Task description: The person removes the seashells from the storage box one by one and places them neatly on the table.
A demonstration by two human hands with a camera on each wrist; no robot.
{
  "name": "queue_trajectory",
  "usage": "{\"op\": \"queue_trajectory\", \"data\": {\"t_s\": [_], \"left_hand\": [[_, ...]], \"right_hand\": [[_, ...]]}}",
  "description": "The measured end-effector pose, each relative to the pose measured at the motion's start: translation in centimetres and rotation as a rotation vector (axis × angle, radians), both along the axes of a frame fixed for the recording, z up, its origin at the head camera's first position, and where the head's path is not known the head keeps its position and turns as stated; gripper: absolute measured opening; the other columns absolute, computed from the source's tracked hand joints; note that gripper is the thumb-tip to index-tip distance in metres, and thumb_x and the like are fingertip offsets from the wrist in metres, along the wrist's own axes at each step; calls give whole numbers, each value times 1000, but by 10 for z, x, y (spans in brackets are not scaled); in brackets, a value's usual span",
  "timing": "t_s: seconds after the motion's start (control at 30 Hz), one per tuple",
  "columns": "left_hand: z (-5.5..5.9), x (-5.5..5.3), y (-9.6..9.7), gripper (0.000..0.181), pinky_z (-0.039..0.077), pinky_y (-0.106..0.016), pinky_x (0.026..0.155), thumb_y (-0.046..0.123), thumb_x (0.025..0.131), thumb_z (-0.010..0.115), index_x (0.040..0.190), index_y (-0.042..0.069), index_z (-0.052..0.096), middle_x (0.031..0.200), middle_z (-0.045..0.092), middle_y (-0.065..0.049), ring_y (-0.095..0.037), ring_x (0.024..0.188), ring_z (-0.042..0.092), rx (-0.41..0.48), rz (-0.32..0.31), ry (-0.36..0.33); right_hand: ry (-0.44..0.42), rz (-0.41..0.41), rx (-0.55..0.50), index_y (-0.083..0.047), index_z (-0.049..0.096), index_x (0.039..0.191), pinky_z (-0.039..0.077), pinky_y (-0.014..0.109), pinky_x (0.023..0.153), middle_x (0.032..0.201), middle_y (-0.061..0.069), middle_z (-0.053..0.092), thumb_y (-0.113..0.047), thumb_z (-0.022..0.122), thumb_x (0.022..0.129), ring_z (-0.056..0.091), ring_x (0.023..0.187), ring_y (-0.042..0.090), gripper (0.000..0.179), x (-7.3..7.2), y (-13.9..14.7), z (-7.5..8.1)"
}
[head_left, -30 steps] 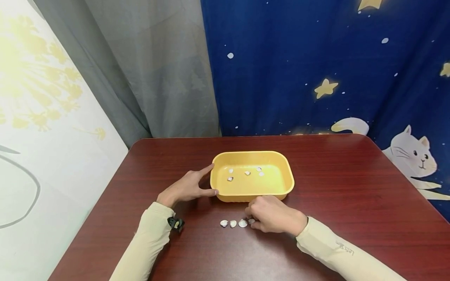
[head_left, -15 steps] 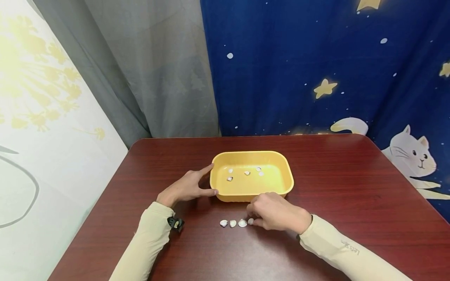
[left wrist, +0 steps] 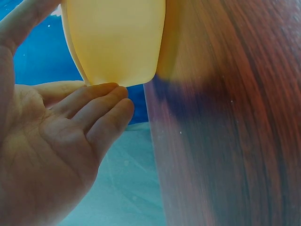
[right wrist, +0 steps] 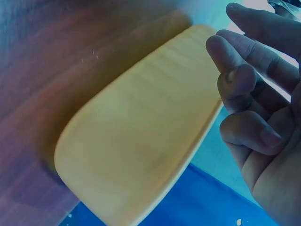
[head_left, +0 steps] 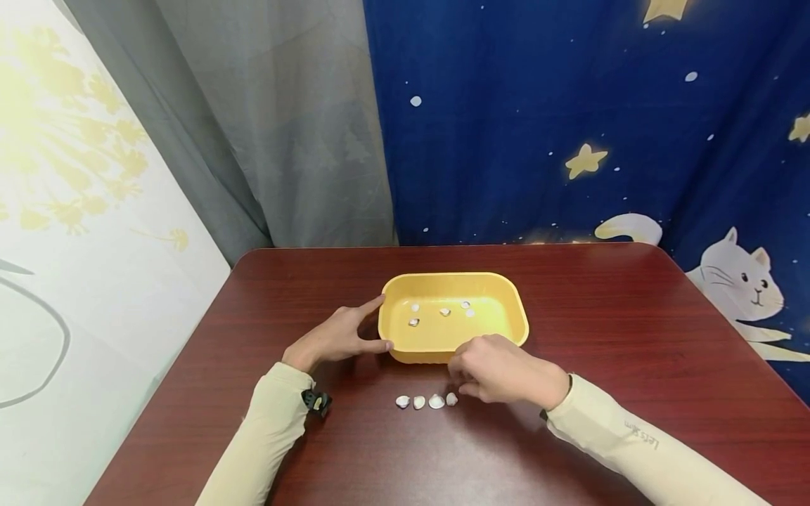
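A yellow plastic basin [head_left: 452,350] sits on the table with several small seashells [head_left: 446,311] scattered on its floor. In front of it, a short row of pale seashells [head_left: 436,401] lies on the tabletop. My left hand [head_left: 332,339] rests at the basin's left end, thumb and index finger spread and touching the rim; the left wrist view shows its other fingers extended against the wall. Between the basin's front and the right end of the row hovers my right hand [head_left: 496,371]. Seen from the right wrist, its fingers [right wrist: 235,84] are loosely bent and hold nothing.
The dark red wooden table [head_left: 595,316] extends around the basin. Behind it hang a grey curtain [head_left: 304,126] and a blue starry curtain [head_left: 506,126]. A white patterned panel [head_left: 82,281] stands along the left side.
My right hand has let go of the rightmost seashell in the row and moved up and slightly right, toward the basin. The left hand stays in place on the basin.
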State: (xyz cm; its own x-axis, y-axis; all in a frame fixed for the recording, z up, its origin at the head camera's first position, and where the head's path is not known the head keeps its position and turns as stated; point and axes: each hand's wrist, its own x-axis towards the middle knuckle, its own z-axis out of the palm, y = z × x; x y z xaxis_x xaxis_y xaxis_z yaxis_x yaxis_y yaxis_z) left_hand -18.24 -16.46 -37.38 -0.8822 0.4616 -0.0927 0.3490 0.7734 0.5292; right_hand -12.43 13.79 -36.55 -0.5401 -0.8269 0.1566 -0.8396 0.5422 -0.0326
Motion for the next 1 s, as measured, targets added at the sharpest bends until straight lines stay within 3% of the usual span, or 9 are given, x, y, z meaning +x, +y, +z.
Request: {"op": "queue_trajectory", "data": {"t_s": [0.5,0.7,1.0], "left_hand": [[-2,0,-2,98,38,-49,119,56,84,75,160,17,27,159,43,-10,-24,144,45,6,7,-11],[-1,1,-1,98,39,-49,118,56,84,74,160,17,28,158,44,-11,-25,143,46,5,1,-8],[-2,2,-1,98,40,-51,117,57,84,73,160,17,27,158,43,-12,-27,143,46,10,2,-9]], "right_hand": [[-16,16,15,-17,74,83,47,20,57,69,-9,65,-18,85,77,56,65,3,13,-17,0,21],[-76,1,10,-19,73,81,46,20,59,69,-12,64,-20,83,78,55,66,2,10,-29,-4,31],[-90,12,4,-16,74,83,50,23,63,69,-13,65,-19,83,79,61,68,6,11,-55,-9,50]]}}
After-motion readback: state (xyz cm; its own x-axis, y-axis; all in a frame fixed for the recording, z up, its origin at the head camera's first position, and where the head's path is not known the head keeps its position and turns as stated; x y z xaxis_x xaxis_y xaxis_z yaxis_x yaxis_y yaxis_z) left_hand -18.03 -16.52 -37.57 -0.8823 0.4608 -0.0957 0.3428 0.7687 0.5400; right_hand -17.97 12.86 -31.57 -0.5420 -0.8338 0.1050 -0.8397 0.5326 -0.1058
